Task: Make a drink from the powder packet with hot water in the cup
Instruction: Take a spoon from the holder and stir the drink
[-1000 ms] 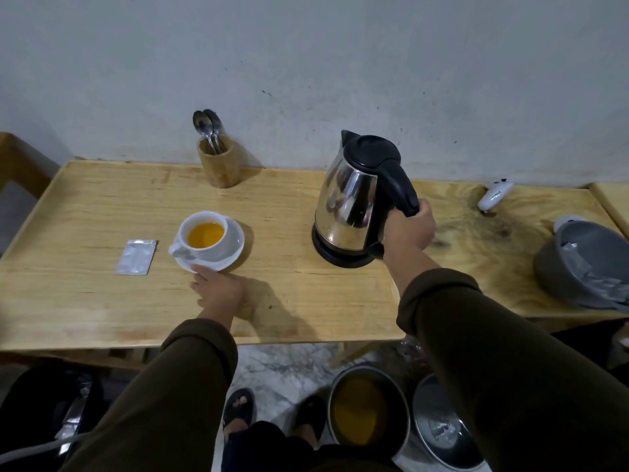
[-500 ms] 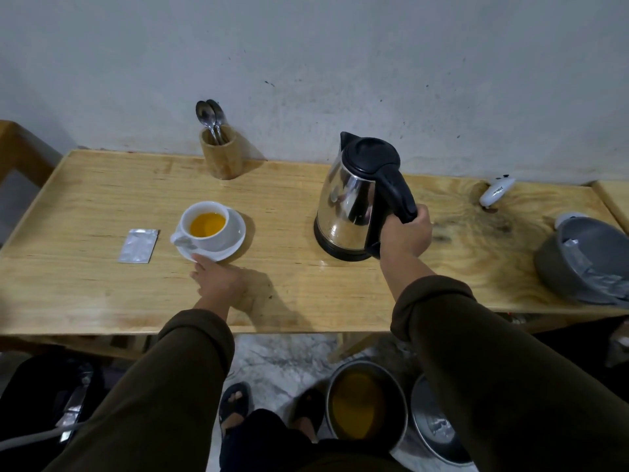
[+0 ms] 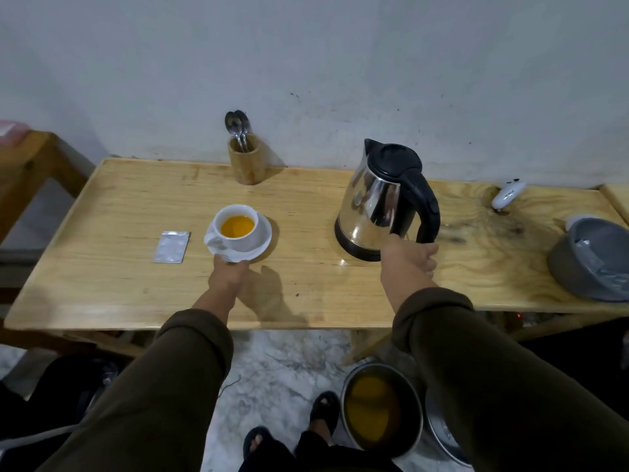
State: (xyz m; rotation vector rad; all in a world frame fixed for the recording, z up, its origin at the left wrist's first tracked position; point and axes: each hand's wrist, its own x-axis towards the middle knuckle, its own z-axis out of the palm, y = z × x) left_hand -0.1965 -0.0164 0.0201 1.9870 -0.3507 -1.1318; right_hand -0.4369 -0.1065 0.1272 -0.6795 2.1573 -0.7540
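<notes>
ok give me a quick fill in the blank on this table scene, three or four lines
1. The white cup holds a liquid coloured ____.
2. The right hand rests at the foot of the handle of the ____.
3. The silver packet lies to the ____ of the cup as the camera sees it.
4. The wooden holder by the wall holds ____.

Missing words: orange; kettle; left; spoons

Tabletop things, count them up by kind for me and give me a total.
Cup: 1
Saucer: 1
Packet: 1
Kettle: 1
Wooden holder: 1
Spoons in it: 2
Grey bowl: 1
White gadget: 1
Total: 9
</notes>
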